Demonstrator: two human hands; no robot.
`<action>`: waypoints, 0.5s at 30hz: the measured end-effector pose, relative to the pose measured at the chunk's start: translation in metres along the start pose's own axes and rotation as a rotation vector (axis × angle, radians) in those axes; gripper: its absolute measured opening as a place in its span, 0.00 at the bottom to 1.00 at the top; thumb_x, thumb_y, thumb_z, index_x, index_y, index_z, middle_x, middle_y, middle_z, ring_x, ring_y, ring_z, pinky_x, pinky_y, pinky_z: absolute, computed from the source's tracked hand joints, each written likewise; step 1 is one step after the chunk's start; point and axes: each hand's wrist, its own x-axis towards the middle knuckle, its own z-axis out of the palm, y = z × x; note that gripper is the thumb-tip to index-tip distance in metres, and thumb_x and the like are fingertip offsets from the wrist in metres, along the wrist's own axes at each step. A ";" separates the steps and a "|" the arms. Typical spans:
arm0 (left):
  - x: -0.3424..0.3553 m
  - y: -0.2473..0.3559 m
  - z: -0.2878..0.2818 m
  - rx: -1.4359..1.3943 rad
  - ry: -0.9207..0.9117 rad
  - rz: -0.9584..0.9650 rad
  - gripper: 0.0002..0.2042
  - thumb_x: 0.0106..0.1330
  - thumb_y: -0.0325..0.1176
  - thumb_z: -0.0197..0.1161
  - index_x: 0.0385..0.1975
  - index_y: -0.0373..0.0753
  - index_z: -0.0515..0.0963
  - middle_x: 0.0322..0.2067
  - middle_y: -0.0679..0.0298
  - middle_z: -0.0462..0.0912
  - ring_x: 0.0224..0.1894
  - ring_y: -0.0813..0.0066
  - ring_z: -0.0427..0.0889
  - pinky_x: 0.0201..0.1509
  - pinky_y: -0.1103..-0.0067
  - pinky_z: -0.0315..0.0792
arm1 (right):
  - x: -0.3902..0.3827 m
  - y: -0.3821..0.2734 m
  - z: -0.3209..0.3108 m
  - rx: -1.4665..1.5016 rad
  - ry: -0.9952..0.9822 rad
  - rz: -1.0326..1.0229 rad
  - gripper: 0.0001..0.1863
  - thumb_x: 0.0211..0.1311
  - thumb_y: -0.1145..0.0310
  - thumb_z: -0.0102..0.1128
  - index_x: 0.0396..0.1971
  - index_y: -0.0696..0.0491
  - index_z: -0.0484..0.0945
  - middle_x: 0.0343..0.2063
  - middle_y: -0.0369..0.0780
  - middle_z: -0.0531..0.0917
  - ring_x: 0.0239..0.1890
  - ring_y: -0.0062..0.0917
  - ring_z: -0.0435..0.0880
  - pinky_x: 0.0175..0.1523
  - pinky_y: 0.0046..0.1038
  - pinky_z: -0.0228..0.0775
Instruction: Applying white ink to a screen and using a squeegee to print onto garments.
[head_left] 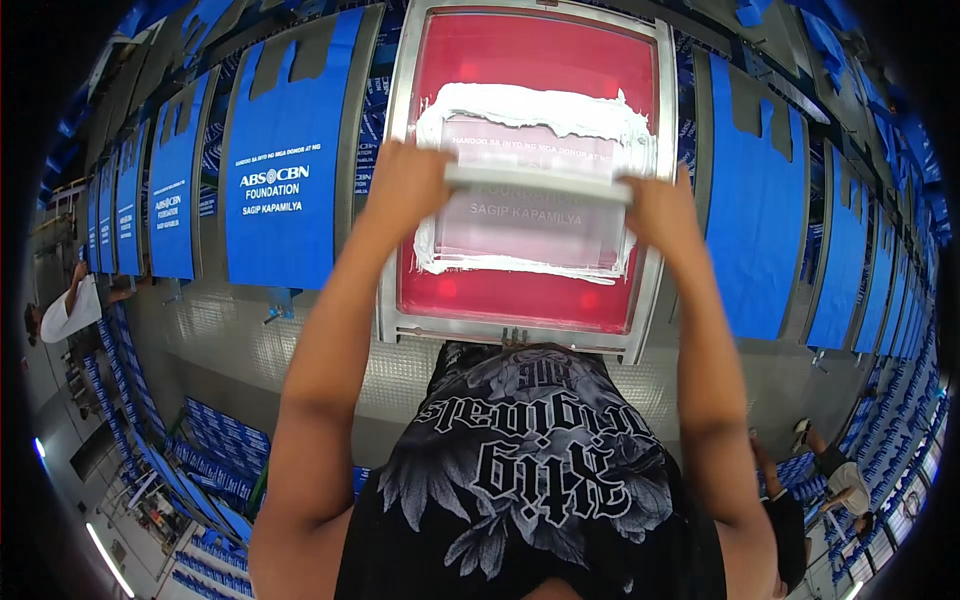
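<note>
A screen-printing frame (398, 75) with a metal rim and red mesh lies in front of me. Thick white ink (540, 105) rings a paler window in the mesh, heaviest along its far side. Both my hands grip a light-coloured squeegee (540, 183) that spans the window crosswise, a little blurred. My left hand (412, 175) is closed round its left end, and my right hand (655, 208) round its right end. The squeegee's lower edge is hidden, so I cannot tell how firmly it meets the mesh.
A printed blue bag (285, 225) lies flat on a board left of the frame, and an unprinted blue bag (755, 200) lies to its right. More blue bags line both sides. A person in white (75, 310) is at far left; another person (845, 480) is at lower right.
</note>
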 end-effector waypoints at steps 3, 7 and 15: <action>-0.107 0.017 0.057 -0.114 0.053 -0.016 0.17 0.40 0.24 0.65 0.34 0.45 0.81 0.31 0.59 0.82 0.37 0.63 0.78 0.55 0.64 0.58 | -0.090 -0.035 0.031 0.092 -0.021 0.015 0.21 0.36 0.77 0.59 0.37 0.48 0.81 0.26 0.41 0.81 0.38 0.33 0.81 0.67 0.55 0.36; -0.069 0.018 0.051 -0.169 0.026 -0.007 0.16 0.38 0.24 0.65 0.32 0.43 0.81 0.29 0.58 0.82 0.38 0.60 0.79 0.54 0.63 0.62 | -0.063 -0.021 0.047 -0.003 0.058 0.023 0.23 0.36 0.77 0.59 0.39 0.47 0.81 0.29 0.41 0.82 0.39 0.33 0.81 0.67 0.55 0.38; 0.052 -0.018 0.012 -0.003 0.137 0.061 0.14 0.49 0.44 0.67 0.31 0.44 0.82 0.23 0.58 0.82 0.29 0.59 0.80 0.47 0.68 0.65 | 0.047 0.016 -0.006 -0.087 0.049 0.019 0.21 0.43 0.73 0.54 0.42 0.44 0.79 0.35 0.40 0.83 0.41 0.32 0.81 0.62 0.55 0.48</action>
